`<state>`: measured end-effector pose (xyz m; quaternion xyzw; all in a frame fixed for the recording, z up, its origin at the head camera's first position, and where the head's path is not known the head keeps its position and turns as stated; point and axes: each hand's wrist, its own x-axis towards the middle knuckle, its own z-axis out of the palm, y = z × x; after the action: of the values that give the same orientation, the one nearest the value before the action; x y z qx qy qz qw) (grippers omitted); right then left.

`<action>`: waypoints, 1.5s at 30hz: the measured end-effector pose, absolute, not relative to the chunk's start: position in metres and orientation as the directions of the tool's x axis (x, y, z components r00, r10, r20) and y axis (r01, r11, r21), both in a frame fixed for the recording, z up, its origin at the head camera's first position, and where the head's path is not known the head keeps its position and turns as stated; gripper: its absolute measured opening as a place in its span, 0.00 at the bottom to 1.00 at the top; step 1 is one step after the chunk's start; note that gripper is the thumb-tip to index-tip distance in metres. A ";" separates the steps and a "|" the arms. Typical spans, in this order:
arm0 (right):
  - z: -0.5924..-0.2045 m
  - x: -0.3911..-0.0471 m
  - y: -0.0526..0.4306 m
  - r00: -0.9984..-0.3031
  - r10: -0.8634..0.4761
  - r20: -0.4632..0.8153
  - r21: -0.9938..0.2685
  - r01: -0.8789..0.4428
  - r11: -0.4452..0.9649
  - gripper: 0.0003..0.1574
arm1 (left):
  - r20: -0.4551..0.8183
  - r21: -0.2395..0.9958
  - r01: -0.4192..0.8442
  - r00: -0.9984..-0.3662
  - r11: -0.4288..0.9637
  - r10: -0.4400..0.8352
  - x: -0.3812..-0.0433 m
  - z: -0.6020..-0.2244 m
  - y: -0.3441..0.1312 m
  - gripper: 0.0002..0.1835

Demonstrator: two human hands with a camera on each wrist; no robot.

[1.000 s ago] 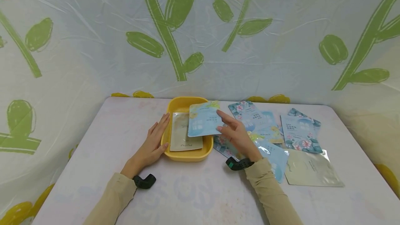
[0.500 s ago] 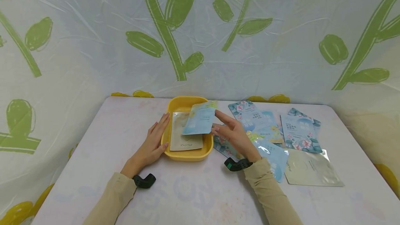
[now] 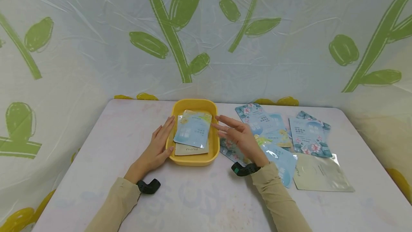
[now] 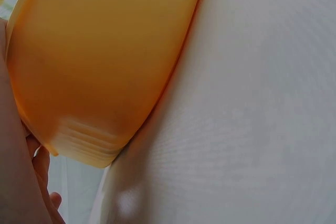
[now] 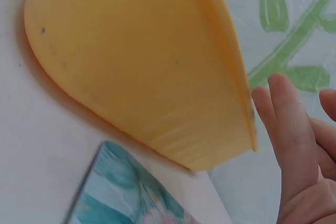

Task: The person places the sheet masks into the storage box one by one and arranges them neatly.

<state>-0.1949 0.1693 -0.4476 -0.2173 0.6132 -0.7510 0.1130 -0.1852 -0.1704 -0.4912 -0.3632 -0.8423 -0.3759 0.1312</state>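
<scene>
A yellow plastic basin (image 3: 193, 159) stands on the table. Inside it a light-blue sheet mask packet (image 3: 193, 129) lies over a beige packet (image 3: 192, 150) marked PMPM, whose lower strip shows. My left hand (image 3: 157, 144) rests against the basin's left side, fingers extended along the rim. My right hand (image 3: 241, 137) hovers at the right rim with its fingers stretched out and nothing between them. In the right wrist view the fingers (image 5: 294, 129) of that hand stand beside the basin's rim (image 5: 247, 93).
To the right lie several sheet mask packets: a floral blue one (image 3: 310, 137), a light-blue one (image 3: 281, 164) partly under the right forearm, and a beige one (image 3: 322, 174). A floral cloth (image 3: 257, 67) hangs behind the table (image 3: 180, 203).
The light-blue packet has left my right fingers and dropped leftward into the basin, onto the beige packet. My right fingertips have moved slightly left; my left hand has stayed in place.
</scene>
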 end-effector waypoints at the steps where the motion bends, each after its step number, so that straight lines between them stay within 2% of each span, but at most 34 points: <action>1: -0.447 -0.195 0.171 -0.886 -0.420 0.197 -0.966 -0.103 -0.235 0.30 | 0.495 0.537 0.712 -0.701 0.454 0.514 -0.185 -0.491 -0.170 0.42; 6: -0.445 -0.198 0.186 -0.924 -0.312 0.221 -0.963 -0.156 -0.222 0.26 | 0.493 0.536 0.711 -0.701 0.455 0.515 -0.184 -0.489 -0.170 0.42; 10: -0.442 -0.200 0.200 -0.945 -0.215 0.245 -0.968 -0.224 -0.116 0.23 | 0.494 0.531 0.711 -0.702 0.461 0.514 -0.185 -0.490 -0.171 0.43; 13: -0.438 -0.201 0.211 -0.953 -0.148 0.263 -0.964 -0.266 0.003 0.21 | 0.492 0.528 0.709 -0.704 0.467 0.513 -0.185 -0.490 -0.171 0.45; 17: -0.434 -0.202 0.228 -0.958 -0.108 0.267 -0.927 -0.286 0.243 0.19 | 0.493 0.527 0.709 -0.704 0.469 0.511 -0.185 -0.491 -0.172 0.45; 22: -0.426 -0.199 0.249 -0.970 -0.113 0.217 -0.776 -0.242 0.582 0.19 | 0.489 0.529 0.707 -0.706 0.470 0.512 -0.185 -0.489 -0.172 0.45; 26: -0.416 -0.194 0.266 -0.986 -0.123 0.111 -0.655 -0.166 0.737 0.19 | 0.487 0.530 0.706 -0.707 0.471 0.512 -0.184 -0.489 -0.172 0.45; 29: -0.410 -0.190 0.279 -0.989 -0.145 0.003 -0.602 -0.118 0.789 0.21 | 0.482 0.535 0.703 -0.710 0.470 0.513 -0.184 -0.489 -0.172 0.45; 32: -0.408 -0.188 0.291 -0.976 -0.180 -0.122 -0.571 -0.080 0.817 0.28 | 0.482 0.539 0.701 -0.711 0.466 0.512 -0.185 -0.489 -0.171 0.45; 37: -0.411 -0.184 0.306 -0.933 -0.241 -0.268 -0.578 -0.044 0.815 0.36 | 0.484 0.541 0.701 -0.712 0.464 0.509 -0.183 -0.491 -0.172 0.44; 45: -0.417 -0.184 0.311 -0.917 -0.268 -0.296 -0.597 -0.041 0.801 0.23 | 0.485 0.542 0.703 -0.709 0.460 0.512 -0.183 -0.491 -0.171 0.44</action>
<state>-0.1844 0.3107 -0.4170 -0.0829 0.9305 -0.3044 0.1862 -0.1829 -0.1712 -0.4915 -0.3594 -0.8450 -0.3750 0.1277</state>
